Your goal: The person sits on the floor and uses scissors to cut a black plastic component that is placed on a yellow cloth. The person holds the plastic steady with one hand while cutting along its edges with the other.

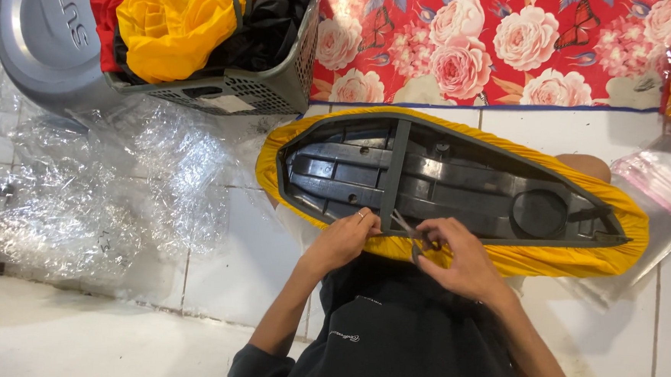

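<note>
An upturned motorcycle seat lies across my lap, its dark plastic base (443, 183) facing up. A yellow cover (546, 261) is stretched round its rim. My left hand (346, 239) pinches the near edge of the yellow cover at the seat's rim; a ring shows on one finger. My right hand (454, 256) holds small metal scissors (408, 229), their blades pointing at the cover's edge close to the left hand's fingers.
Crumpled clear plastic wrap (83, 190) lies on the white tiled floor at left. A grey basket (264, 85) with yellow, black and red fabric stands behind, beside a grey moulded seat (37, 35). A red floral cloth (504, 44) hangs at back. Clear bags (661, 183) lie at right.
</note>
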